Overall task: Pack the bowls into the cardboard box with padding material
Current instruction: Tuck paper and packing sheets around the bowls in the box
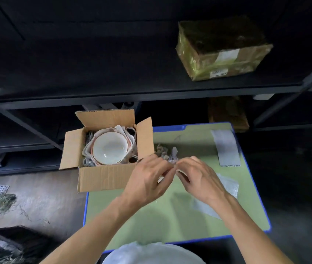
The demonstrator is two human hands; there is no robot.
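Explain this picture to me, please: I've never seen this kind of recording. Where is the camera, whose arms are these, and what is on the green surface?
There is no machine here. A person works bare-handed, and the single camera sits on their head, looking forward and down, so the two arms reaching in from below are theirs. The left hand and right hand meet over a green mat with a blue edge and pinch a piece of crumpled paper between their fingertips. At the mat's far left corner stands an open cardboard box. Inside it a white bowl sits upright, with paper padding tucked round it. On the mat also lie a grey flat strip and a clear plastic bag. Behind, on a dark shelf, sits a taped parcel.
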